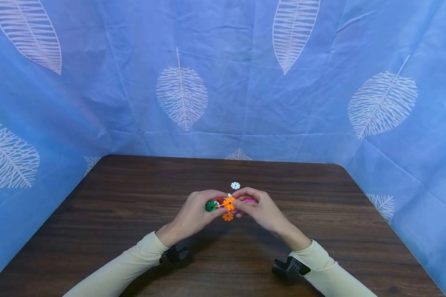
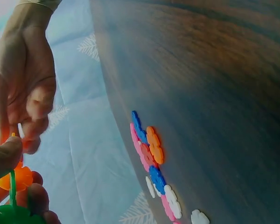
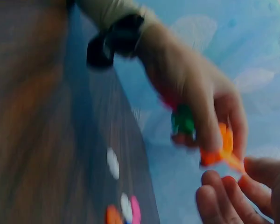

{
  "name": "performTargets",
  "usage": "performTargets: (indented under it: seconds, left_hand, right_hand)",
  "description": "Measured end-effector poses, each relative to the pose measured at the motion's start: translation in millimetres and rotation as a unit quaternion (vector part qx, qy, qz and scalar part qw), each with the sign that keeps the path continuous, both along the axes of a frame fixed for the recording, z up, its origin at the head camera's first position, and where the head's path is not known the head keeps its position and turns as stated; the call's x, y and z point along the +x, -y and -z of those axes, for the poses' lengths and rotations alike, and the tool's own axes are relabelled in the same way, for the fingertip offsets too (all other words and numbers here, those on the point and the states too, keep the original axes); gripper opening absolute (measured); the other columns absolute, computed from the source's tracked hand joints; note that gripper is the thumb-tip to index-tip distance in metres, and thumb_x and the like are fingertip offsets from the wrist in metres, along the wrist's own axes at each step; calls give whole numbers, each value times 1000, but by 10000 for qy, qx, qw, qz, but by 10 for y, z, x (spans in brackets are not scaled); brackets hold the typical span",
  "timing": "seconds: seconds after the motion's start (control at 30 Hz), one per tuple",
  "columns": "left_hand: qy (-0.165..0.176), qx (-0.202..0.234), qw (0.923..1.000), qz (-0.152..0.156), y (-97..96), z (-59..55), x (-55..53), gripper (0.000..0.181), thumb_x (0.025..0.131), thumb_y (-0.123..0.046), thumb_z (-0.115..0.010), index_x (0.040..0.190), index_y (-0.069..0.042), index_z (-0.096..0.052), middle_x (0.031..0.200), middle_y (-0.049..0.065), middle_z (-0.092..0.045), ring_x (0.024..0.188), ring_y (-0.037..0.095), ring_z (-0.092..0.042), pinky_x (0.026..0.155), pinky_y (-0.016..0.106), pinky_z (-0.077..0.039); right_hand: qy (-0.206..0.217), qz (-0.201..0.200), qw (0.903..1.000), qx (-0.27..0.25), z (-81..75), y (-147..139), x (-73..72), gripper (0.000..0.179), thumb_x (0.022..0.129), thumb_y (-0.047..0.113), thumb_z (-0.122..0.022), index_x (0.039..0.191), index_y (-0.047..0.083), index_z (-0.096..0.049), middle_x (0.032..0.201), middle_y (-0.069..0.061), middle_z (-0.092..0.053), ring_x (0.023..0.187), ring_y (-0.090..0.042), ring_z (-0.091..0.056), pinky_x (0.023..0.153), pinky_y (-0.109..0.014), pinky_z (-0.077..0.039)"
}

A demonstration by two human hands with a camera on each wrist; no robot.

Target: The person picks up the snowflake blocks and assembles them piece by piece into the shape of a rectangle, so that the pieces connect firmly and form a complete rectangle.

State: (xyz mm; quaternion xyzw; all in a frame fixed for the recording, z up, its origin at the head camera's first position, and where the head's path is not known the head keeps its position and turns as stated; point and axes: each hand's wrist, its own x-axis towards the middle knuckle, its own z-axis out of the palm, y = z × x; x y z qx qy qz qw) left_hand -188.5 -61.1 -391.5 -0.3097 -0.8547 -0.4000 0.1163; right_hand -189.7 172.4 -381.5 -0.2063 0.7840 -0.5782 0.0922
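The left hand (image 1: 195,212) and the right hand (image 1: 264,210) meet above the middle of the worktop (image 1: 152,185), fingertips close together over a small cluster of notched discs. The left hand is clamped, thumb against fingers, on a green disc (image 1: 210,206) and an orange piece (image 2: 17,178) to its right. The right hand pinches a flat orange disc (image 1: 228,203) at its right edge, between thumb and fingertip. This flat disc sits between the two hands, against the orange piece; whether the slots are locked or merely touching, I cannot tell (the right wrist view is badly blurred).

On the worktop below lie loose discs: an orange one (image 1: 228,216) on the near side, a white one (image 1: 235,185) on the far side, and between them blue (image 2: 157,180) and pink (image 2: 168,207) ones, some overlapping.

The discs look like thin moulded plastic, so I would judge them very light and fairly stiff, smooth enough to twist out of a loose pinch, and unlikely to break under ordinary finger pressure. The best hold on the flat disc is probably by the rim opposite the slot in use, pads on both faces. The cluster seems better steadied close to the joint, since gripping only the green disc would let the rest pivot.
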Motion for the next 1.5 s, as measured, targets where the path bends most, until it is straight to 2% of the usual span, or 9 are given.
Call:
performTargets:
  seconds: [0.13,0.3,0.57,0.7,0.87,1.17,1.27,1.37,1.5]
  left_hand:
    - [2,-61,9999,-86,6,-5,-22,39,84,-20,-85,121,-14,-74,118,1,-75,100,13,-72,87,30,-60]
    - [3,-164,9996,-215,18,3,-34,38,85,-25,-85,121,-15,-74,120,0,-74,105,14,-71,91,34,-59]
    - [-103,-155,9992,-357,32,4,-61,40,84,-24,-86,121,-15,-74,121,0,-74,109,17,-71,93,37,-58]
    - [-103,-189,9992,-344,33,1,-61,41,84,-25,-86,121,-15,-74,121,0,-74,108,17,-71,92,37,-58]
    - [-87,-227,9991,-347,35,2,-60,40,84,-26,-86,121,-16,-74,121,0,-74,107,16,-70,92,35,-58]
    - [-123,-145,9994,-299,37,4,-61,39,84,-24,-86,121,-15,-74,119,0,-75,102,13,-70,89,34,-59]
    - [-111,-132,9994,-311,39,6,-65,39,84,-24,-86,120,-16,-74,119,-1,-75,103,13,-70,89,35,-59]
    - [-80,-146,9993,-326,39,5,-64,39,84,-24,-86,121,-16,-74,119,-1,-75,103,14,-70,89,35,-59]
    - [-29,-184,9993,-309,37,3,-63,38,85,-24,-85,120,-16,-74,120,-2,-74,102,13,-70,89,34,-59]
  right_hand:
    - [-612,348,9947,743,59,-101,-105,32,100,22,-68,125,2,-65,108,-13,-73,97,-39,-71,83,-44,-61]
    - [-1270,740,9731,1776,164,-234,-231,26,96,20,-73,119,7,-71,101,-2,-73,89,-17,-69,80,-29,-59]
    - [-1907,518,9382,2843,308,-366,-362,24,93,15,-75,116,7,-75,103,-3,-72,84,-10,-60,75,-27,-54]
    - [-2030,337,9233,3242,350,-381,-381,23,93,17,-77,114,10,-77,103,0,-72,85,-10,-61,77,-31,-55]
    - [-1909,245,9224,3349,346,-374,-372,17,92,15,-77,109,11,-79,98,2,-71,89,-12,-64,82,-38,-57]
    - [-1888,-30,9108,3672,369,-377,-383,18,94,18,-75,111,11,-79,99,2,-70,89,-11,-63,80,-35,-55]
    - [-1880,-116,9107,3676,361,-384,-378,16,94,17,-76,109,12,-79,101,2,-70,92,-12,-64,82,-37,-56]
    - [-1758,-126,9168,3585,338,-391,-369,15,92,17,-77,106,11,-78,100,2,-68,89,-14,-62,77,-35,-54]
    - [-1631,-142,9228,3489,328,-397,-368,27,91,17,-79,115,8,-73,105,-2,-70,87,-14,-61,75,-33,-53]
